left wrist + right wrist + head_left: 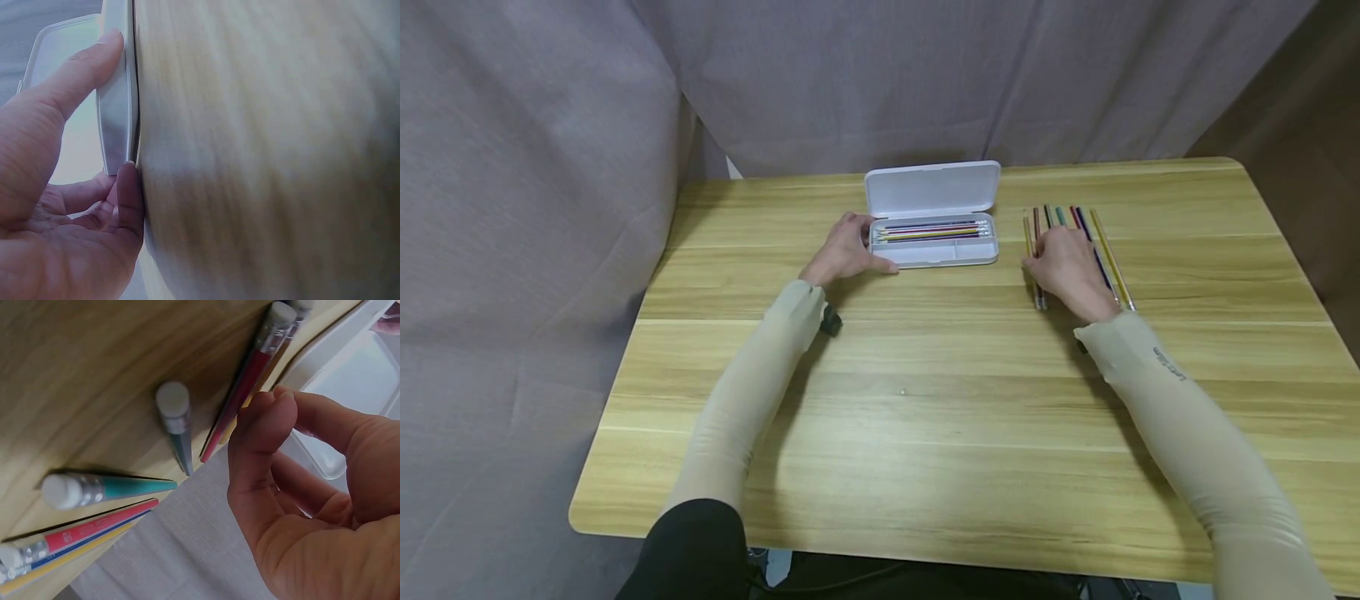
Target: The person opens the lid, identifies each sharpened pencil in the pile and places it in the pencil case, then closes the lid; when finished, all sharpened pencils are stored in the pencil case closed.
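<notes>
A white pencil case [934, 250] lies open at the table's middle back, its lid [932, 188] standing up, with several coloured pencils [928, 232] in its rear compartment. My left hand [848, 247] grips the case's left end; the left wrist view shows the thumb [75, 87] on the case wall [115, 125] and a finger under it. My right hand [1066, 267] rests over a row of loose pencils [1101, 250] on the table to the right of the case. In the right wrist view its thumb and forefinger [284, 397] pinch at a dark red pencil [250, 375] lying on the wood.
Beside the red pencil lie a grey-blue pencil [180, 428], a teal one [119, 487] and a few more [81, 534]. The wooden table [925, 400] is ringed by grey curtains [535, 208]. A corner of the case [356, 375] shows behind my right fingers.
</notes>
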